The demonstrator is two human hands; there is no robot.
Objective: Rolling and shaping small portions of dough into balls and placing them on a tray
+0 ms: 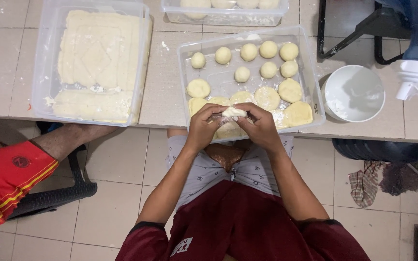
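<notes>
Both hands, left hand (203, 126) and right hand (262, 126), clamped in a shared grip on a dough piece (233, 112) at frame centre, just over the near rim of the clear tray (310, 77) of dough balls (268, 49); likely tearing if pinched hard.

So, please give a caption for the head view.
Both hands shape a dough piece above a tray of dough balls.
</notes>
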